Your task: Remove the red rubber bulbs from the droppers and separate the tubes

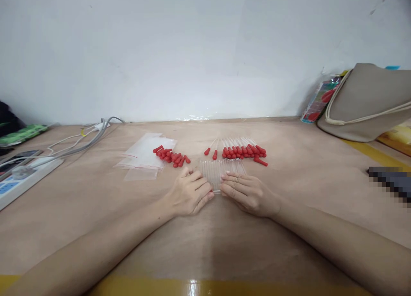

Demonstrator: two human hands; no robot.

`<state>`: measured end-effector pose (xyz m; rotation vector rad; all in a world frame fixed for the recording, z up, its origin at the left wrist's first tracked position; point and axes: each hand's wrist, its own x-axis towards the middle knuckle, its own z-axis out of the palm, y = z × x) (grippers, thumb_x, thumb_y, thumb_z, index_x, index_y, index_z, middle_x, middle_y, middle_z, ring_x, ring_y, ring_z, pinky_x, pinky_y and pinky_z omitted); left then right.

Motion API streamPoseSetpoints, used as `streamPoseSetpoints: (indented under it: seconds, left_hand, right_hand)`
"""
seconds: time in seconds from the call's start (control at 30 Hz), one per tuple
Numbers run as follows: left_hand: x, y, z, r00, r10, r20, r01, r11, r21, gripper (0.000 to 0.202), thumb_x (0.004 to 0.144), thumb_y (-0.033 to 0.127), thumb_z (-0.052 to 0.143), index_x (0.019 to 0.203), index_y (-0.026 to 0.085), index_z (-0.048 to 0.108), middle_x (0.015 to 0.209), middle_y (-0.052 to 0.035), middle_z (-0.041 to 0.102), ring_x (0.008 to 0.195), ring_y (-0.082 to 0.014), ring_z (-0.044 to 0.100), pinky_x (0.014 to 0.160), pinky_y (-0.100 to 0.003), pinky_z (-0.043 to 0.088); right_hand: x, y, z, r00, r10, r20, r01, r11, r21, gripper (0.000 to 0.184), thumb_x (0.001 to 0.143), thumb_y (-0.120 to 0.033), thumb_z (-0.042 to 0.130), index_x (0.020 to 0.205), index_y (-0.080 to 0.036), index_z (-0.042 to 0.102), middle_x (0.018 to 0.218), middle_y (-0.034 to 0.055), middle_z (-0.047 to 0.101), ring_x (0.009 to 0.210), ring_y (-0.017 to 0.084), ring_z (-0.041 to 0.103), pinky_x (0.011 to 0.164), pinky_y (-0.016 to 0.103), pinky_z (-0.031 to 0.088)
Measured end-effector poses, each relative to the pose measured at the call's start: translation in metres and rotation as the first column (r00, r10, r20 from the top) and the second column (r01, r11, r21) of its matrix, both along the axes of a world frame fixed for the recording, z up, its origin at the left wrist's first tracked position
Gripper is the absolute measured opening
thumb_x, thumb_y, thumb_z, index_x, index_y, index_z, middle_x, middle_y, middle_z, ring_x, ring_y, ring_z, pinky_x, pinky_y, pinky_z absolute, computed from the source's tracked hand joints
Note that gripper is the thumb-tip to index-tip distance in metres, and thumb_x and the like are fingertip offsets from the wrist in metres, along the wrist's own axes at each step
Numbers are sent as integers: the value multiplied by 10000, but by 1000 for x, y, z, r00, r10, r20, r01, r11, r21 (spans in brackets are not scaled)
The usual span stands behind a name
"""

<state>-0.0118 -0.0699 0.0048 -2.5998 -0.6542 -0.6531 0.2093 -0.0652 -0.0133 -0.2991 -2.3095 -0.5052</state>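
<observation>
Currently, I see the left hand [194,192] and right hand [248,192] touching clear tubes [212,174] between them on the tabletop [180,249]; whether either grips, I cannot tell; red-ended droppers [240,151] lie just beyond.

Both hands [192,193] [250,194] touch clear tubes [210,174], seemingly glass, near red bulbs [237,150].

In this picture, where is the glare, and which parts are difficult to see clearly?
Head view: bright glare on the yellow tape at the bottom edge; head view: the dark object at far right is pixelated; head view: clear tubes blend into the table.
</observation>
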Motion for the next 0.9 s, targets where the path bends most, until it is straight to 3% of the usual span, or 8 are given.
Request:
streamPoseSetpoints:
  seconds: [0.3,0.4,0.5,0.57,0.67,0.73,0.8,0.9]
  left_hand:
    - [-6,-8,1,999,-31,-8,31,1000,3,215,870,227,385,718,158,520,629,-11,552,643,-158,443,667,-348,291]
    - [-13,-8,-1,1000,-18,19,18,1000,-15,233,867,204,366,690,155,510,614,-16,531,614,-151,425,649,-341,304]
    - [-28,1,7,986,80,147,-69,995,-77,257,878,200,333,710,155,522,617,-25,510,598,-146,422,608,-311,328]
    - [-42,16,20,928,237,286,-197,967,-162,268,893,236,331,770,157,556,669,-35,521,640,-148,457,606,-285,361]
    - [-67,50,44,751,541,378,-461,840,-287,300,863,348,395,741,173,605,653,-30,508,692,-170,486,626,-282,379]
    - [-83,73,54,671,687,278,-576,720,-388,345,825,411,424,656,175,612,570,-21,493,662,-183,495,585,-284,355]
    - [-95,93,56,601,784,155,-623,580,-525,353,798,447,438,676,177,632,555,-9,529,592,-169,501,539,-275,334]
    - [-103,108,49,509,857,85,-664,453,-595,294,751,435,492,788,189,649,654,-14,614,623,-170,543,551,-260,361]
  right_hand:
    - [5,-6,9,997,48,58,-50,998,40,262,858,-63,385,1009,-56,599,969,117,679,1055,201,574,942,367,486]
    - [13,-3,8,999,36,-7,-36,999,4,248,853,-76,416,1034,-88,586,977,101,676,1054,186,574,935,367,489]
    - [21,3,6,981,-90,-174,81,995,-62,211,812,-108,532,1011,-136,595,897,72,682,915,158,619,863,330,512]
    - [24,9,4,951,-200,-238,180,978,-104,169,794,-157,579,957,-174,622,745,27,657,744,131,609,737,296,512]
    - [23,14,-1,912,-329,-245,302,943,-139,113,786,-224,595,877,-195,656,581,-11,548,585,113,509,600,285,412]
    - [23,15,-4,890,-389,-238,357,919,-169,135,790,-229,581,890,-192,663,577,-12,530,571,110,479,600,289,356]
    - [25,13,-6,863,-452,-227,408,887,-214,174,800,-224,550,931,-190,660,597,-8,541,587,110,482,634,293,334]
    - [34,8,-8,793,-574,-203,513,809,-285,230,808,-213,501,983,-192,649,641,0,574,634,121,517,667,296,306]
